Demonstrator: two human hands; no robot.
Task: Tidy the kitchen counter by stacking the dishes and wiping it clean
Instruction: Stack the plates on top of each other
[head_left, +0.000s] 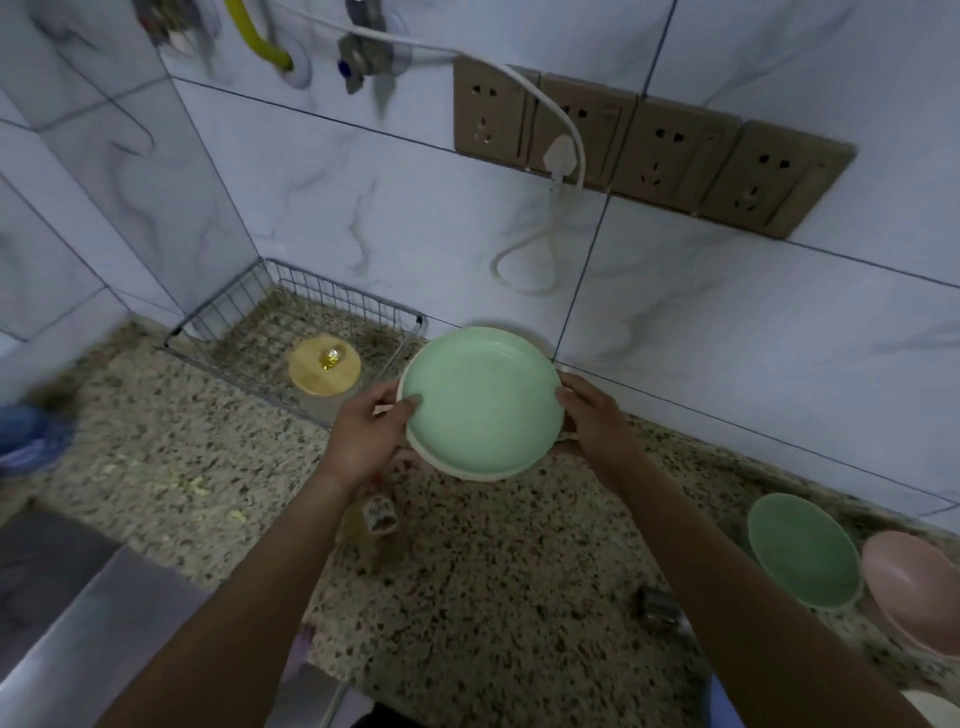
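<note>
Plate: a pale green round plate with a cream outer edge (483, 400) is held tilted above the speckled stone counter (493, 571), near the tiled wall.
Left hand: the left hand (363, 431) grips the plate's left rim, thumb lying on the green face.
Right hand: the right hand (597, 421) curls round the right rim.
Basket: a wire basket (291, 291) sits in the corner, just left of the plate, with a round wooden lid (324, 366) in it.
Bowls: a green bowl (802, 556) and a pink bowl (914, 587) sit side by side at the far right of the counter.
</note>
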